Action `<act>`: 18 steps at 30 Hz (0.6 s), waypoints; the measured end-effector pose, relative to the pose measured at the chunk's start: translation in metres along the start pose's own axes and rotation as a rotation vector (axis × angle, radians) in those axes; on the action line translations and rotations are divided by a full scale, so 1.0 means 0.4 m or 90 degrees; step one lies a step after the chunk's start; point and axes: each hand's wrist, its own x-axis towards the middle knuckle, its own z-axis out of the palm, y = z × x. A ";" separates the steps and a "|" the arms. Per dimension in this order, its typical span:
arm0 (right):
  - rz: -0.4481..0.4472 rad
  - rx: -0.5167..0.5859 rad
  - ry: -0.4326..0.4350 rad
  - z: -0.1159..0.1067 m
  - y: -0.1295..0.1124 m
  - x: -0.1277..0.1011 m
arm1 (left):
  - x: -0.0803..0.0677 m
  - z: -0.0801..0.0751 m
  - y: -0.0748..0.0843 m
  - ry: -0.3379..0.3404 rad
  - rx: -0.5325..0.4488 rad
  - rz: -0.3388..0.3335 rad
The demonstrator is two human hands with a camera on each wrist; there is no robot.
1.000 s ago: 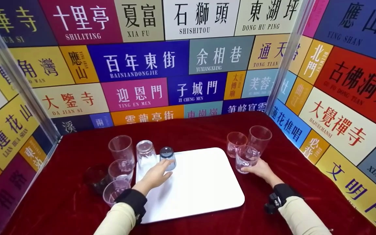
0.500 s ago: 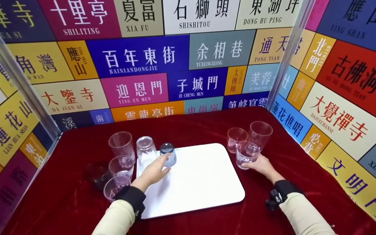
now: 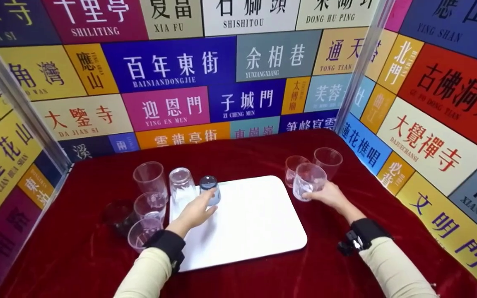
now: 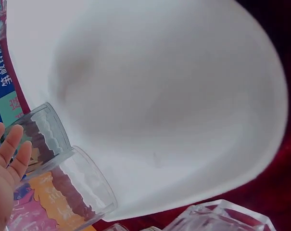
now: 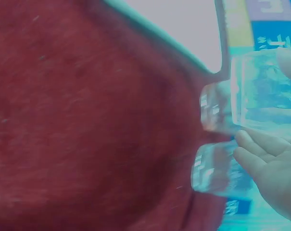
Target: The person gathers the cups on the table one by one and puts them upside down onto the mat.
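Observation:
A white tray [image 3: 246,231] lies on the red cloth. At its far left corner stand an upturned clear glass [image 3: 181,184] and an upturned blue-grey glass [image 3: 210,189]. My left hand [image 3: 200,209] rests straight fingers against the blue-grey glass [image 4: 42,139], and the fingers [image 4: 8,159] lie beside it in the left wrist view. My right hand [image 3: 323,194] grips a clear faceted glass [image 3: 307,181] just off the tray's right edge, held tilted above the cloth. In the right wrist view the fingers [image 5: 260,161] curl under that glass [image 5: 265,91].
Left of the tray stand a tall clear glass [image 3: 149,177], a short clear one [image 3: 149,205], a dark one [image 3: 116,215] and a pinkish one [image 3: 142,232]. A pink glass [image 3: 291,165] and a tall clear glass [image 3: 328,159] stand behind my right hand. Printed walls enclose three sides.
My right hand has lifted the clear faceted glass off the cloth and tilted it. My left hand stays against the blue-grey glass.

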 end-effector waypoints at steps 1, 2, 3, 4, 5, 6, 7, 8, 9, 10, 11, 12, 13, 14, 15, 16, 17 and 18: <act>-0.003 0.010 -0.007 0.000 -0.016 0.002 | 0.002 -0.003 0.002 0.003 0.002 -0.002; -0.008 0.021 -0.014 0.001 -0.030 0.004 | 0.003 -0.006 0.003 0.007 0.001 -0.002; -0.012 0.036 -0.020 0.003 -0.043 0.005 | 0.005 -0.007 0.005 0.009 0.001 -0.002; -0.017 0.048 -0.028 0.007 -0.056 0.006 | 0.006 -0.008 0.007 0.010 0.000 -0.001; -0.020 0.063 -0.034 0.012 -0.068 0.005 | 0.008 -0.008 0.010 0.009 -0.001 0.001; -0.024 0.081 -0.041 0.018 -0.078 0.004 | 0.011 -0.007 0.013 0.009 -0.002 0.004; -0.028 0.110 -0.049 0.025 -0.088 0.003 | 0.014 -0.005 0.017 0.007 -0.004 0.008; -0.033 0.144 -0.056 0.033 -0.096 0.002 | 0.017 -0.003 0.022 0.006 -0.008 0.010; -0.040 0.178 -0.064 0.043 -0.105 0.002 | 0.021 -0.001 0.027 0.006 -0.011 0.012; -0.046 0.213 -0.075 0.053 -0.113 0.001 | 0.025 0.001 0.033 0.006 -0.016 0.015; -0.052 0.254 -0.086 0.064 -0.123 -0.001 | 0.030 0.003 0.039 0.006 -0.022 0.017; -0.057 0.291 -0.097 0.075 -0.131 -0.002 | 0.035 0.005 0.045 0.006 -0.026 0.020; -0.061 0.322 -0.107 0.086 -0.139 -0.004 | 0.039 0.006 0.052 0.005 -0.032 0.025; -0.065 0.347 -0.113 0.097 -0.147 -0.006 | 0.045 0.007 0.059 0.005 -0.036 0.029; -0.068 0.369 -0.120 0.108 -0.155 -0.008 | 0.050 0.007 0.066 0.005 -0.038 0.036; -0.069 0.391 -0.125 0.119 -0.163 -0.012 | 0.056 0.006 0.074 0.003 -0.044 0.041; -0.072 0.411 -0.131 0.129 -0.171 -0.015 | 0.062 0.005 0.082 0.002 -0.049 0.044; -0.072 0.429 -0.137 0.140 -0.179 -0.019 | 0.067 0.003 0.090 0.000 -0.053 0.047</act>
